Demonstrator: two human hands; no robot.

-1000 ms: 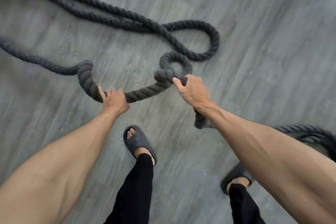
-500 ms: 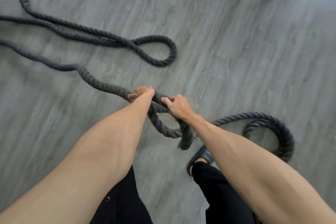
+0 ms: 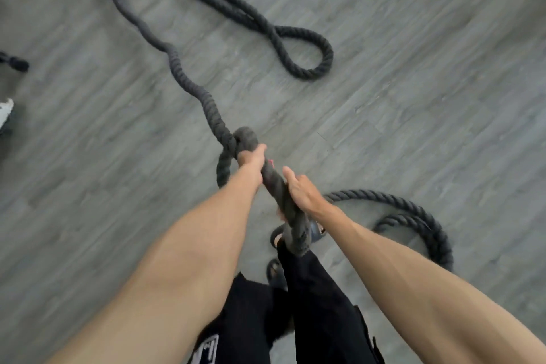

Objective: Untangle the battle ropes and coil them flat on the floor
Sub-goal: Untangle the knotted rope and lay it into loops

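The left hand (image 3: 251, 158) had its fingers curled round the dark battle rope (image 3: 189, 83) beside a kinked bend. The right hand (image 3: 302, 193) gripped it nearer the body. The rope trailed away over the grey floor (image 3: 413, 112), and a coil (image 3: 425, 216) lay at the right.

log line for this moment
left hand grips rope at bend | right hand grips rope nearer body | loop flat on floor

Both bare arms reach forward and almost meet, the left hand (image 3: 251, 156) curled round the rope (image 3: 273, 179) a bit farther out and the right hand (image 3: 301, 190) just behind it, holding the same rope with its thumb pointing forward.
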